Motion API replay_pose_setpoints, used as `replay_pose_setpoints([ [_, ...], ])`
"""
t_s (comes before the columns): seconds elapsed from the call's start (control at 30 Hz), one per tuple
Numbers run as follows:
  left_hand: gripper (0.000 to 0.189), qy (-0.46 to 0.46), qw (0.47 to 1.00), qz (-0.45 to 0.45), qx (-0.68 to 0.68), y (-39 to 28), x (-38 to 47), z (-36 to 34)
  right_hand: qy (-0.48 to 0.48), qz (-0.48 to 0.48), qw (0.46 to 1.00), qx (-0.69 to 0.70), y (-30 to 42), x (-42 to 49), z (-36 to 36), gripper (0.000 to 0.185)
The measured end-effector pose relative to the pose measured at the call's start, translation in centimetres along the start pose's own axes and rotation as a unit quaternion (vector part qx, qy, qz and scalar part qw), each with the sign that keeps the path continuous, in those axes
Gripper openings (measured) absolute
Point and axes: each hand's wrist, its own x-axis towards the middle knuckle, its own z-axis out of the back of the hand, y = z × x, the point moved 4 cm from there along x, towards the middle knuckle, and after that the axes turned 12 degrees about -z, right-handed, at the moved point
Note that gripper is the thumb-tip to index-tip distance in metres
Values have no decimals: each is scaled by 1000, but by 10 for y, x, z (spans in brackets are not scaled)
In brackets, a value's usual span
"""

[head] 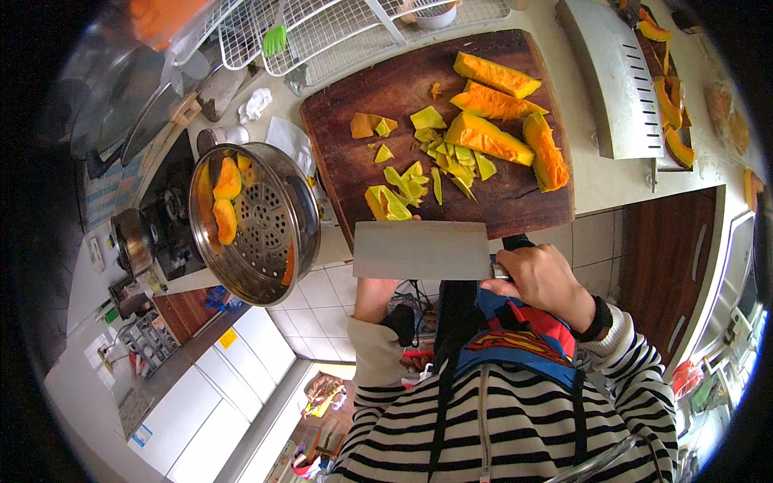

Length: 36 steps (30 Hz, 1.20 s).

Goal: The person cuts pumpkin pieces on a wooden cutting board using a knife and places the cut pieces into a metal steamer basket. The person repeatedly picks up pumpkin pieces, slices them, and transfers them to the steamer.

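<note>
My right hand (537,275) grips the handle of a Chinese cleaver (421,250). Its broad steel blade spans the near edge of a dark wooden cutting board (338,163). Behind the blade most of my left hand (377,291) is hidden; its wrist shows below, and a fingertip peeks out above, beside a small pumpkin chunk (381,204). Whether those fingers hold the chunk cannot be seen. Yellow-green rind peelings (456,158) are scattered mid-board. Several thick pumpkin wedges (490,139) lie toward the right, orange flesh showing.
To the left, a perforated steel steamer pan (266,208) contains pumpkin pieces (227,179). A white wire rack (338,30) runs behind the board. Right of it stands a slotted metal box (616,78), with pumpkin scraps (667,102) beyond. Crumpled tissue (255,104) lies at the back left.
</note>
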Motion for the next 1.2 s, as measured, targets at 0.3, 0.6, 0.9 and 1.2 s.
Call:
replay_pose_setpoints([
  [0.3, 54, -20, 992, -90, 87, -18, -14, -39, -31, 25, 999, -22, 10, -22, 18, 54],
  [0.6, 49, 4, 985, -99, 141, -22, -37, -44, -83, 24, 994, -64, 10, -38, 35, 55],
  [0.9, 52, 71, 994, -80, 37, -25, -33, -66, -74, 30, 996, -51, 15, -48, 38, 56],
  [1.2, 48, -20, 995, -71, 67, 2, -42, -28, -89, 4, 993, -81, 26, -40, 22, 56],
])
